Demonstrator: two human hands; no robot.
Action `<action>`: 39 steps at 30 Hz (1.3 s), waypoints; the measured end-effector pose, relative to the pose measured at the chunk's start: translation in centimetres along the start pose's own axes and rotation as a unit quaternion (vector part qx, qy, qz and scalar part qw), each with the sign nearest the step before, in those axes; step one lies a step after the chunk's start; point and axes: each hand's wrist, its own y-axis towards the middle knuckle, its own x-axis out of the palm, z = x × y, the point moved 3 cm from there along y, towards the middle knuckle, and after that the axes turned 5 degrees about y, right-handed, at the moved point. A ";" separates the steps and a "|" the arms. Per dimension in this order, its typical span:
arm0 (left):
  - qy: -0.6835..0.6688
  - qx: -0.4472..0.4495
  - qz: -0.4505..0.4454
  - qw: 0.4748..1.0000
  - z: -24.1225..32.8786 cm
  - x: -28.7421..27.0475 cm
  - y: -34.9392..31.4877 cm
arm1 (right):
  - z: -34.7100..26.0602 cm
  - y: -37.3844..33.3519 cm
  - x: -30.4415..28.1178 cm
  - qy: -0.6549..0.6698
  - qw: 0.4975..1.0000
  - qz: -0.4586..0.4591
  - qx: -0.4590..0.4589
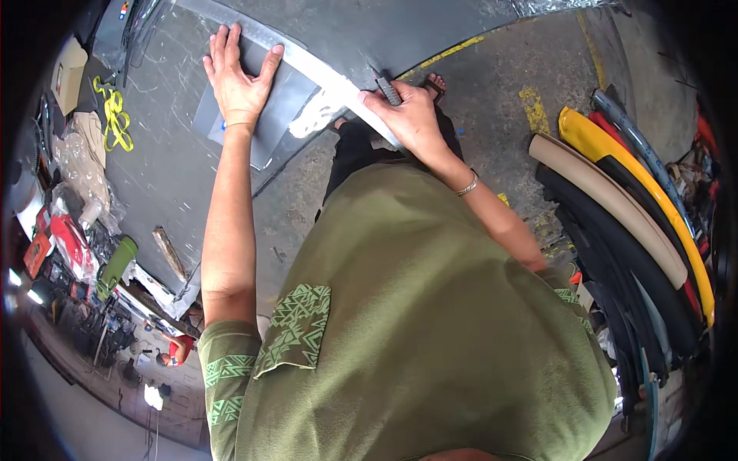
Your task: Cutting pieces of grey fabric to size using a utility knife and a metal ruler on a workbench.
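Note:
A long, pale metal straightedge [319, 71] lies slantwise across the dark work table [165, 165]. My left hand [239, 88] rests flat with its fingers spread, fingertips and thumb at the straightedge's left part, over a dark grey sheet [280, 115]. In my right hand [415, 119] is a dark cutter knife [387, 90] with a ridged handle, its thin tip pointing away from me. The thumb of that hand touches the straightedge near its right end. A white, shiny patch [311, 115] shows on the sheet near the table's front edge.
Several rolls of material, among them a yellow roll [638, 173] and a beige roll [607, 200], stand at the right. A yellow strap [115, 115] and a cardboard box [69, 74] lie at the left. Beyond the clutter, another person [179, 349] shows at lower left.

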 end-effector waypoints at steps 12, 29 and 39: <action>-0.001 0.007 -0.007 1.000 0.4 -0.2 0.4 | 0.9 0.6 0.1 0.014 1.000 -0.013 0.011; 0.012 -0.087 -0.064 0.994 3.0 -2.5 0.6 | -0.7 0.6 -0.8 -0.068 0.997 -0.004 0.019; 0.010 -0.082 -0.054 0.995 2.5 -2.3 0.5 | -1.3 0.5 -0.7 -0.013 1.000 0.010 0.012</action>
